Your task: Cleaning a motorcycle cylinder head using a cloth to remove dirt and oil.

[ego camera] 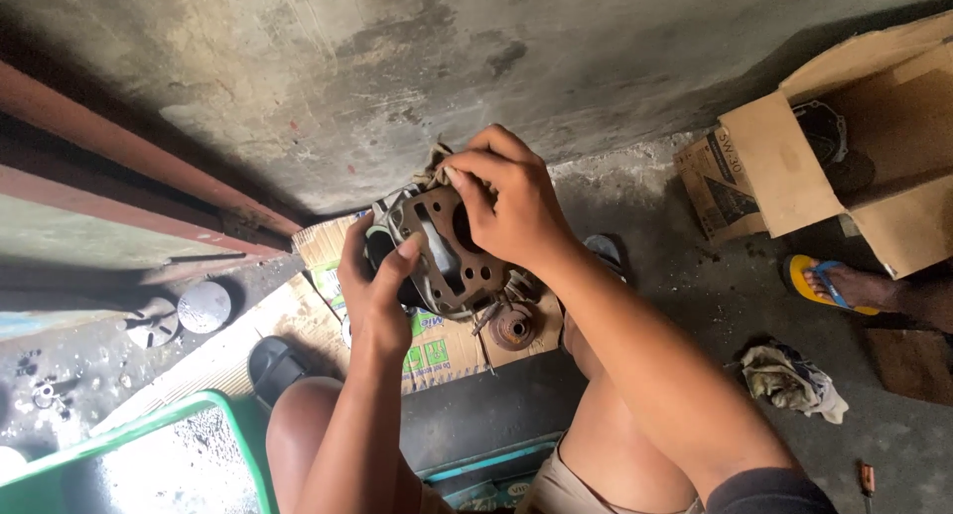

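Concrete floor (715, 306), stained and oily, is running under a rough grey wall (417, 67); the person is squatting there w/ knees apart. Both hands are holding up a finned metal engine cylinder block (452, 256), above a flattened cardboard sheet (437, 350) lying on the floor.

Left hand (375, 286) is gripping the block's left side, thumb pressing on the flat gasket face and fingers wrapping behind, so this grip is closing on the block. Right hand (511, 201) is coming over the top edge, fingertips pinching at the upper rim near the cooling fins; it is closing on the block too, but what exactly the fingertips are pinching I cannot tell.

Handling, as I am judging it: the block is looking like cast metal, so it is probably heavy for its size and fully stiff, no flex. The surface is appearing greasy and rusty, so prob. slippery. The fins are thin and could be chipping or cutting skin; better hold is at the solid sides and the flat face around the big bore, not at the fin tips.

Just below the block, a small round rusty part (513, 327) is sitting on the cardboard. Further right, an open cardboard box (794, 167), a dirty rag (789, 375) and another person's foot in a yellow sandal (829, 284) are well apart from the hands.
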